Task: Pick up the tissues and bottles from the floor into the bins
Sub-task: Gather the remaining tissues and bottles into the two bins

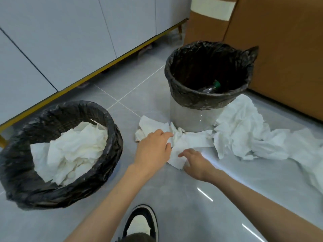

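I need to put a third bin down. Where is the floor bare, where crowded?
Bare: the tiles between the low bin, the white bin and the cabinet, and those right of the shoe. Crowded: tissues sprawl in front and right of the white bin.

Pale grey cabinet doors (pixel 70 41) along upper left, with dark seams between panels. Yellow rail (pixel 108 65) runs beneath them, with one yellow leg (pixel 180 31) at the far end. Brown cardboard boxes (pixel 279 49) upper right, the nearer-left one bearing a pale tape band (pixel 213 10). Black-and-white shoe (pixel 141 222) at bottom centre.
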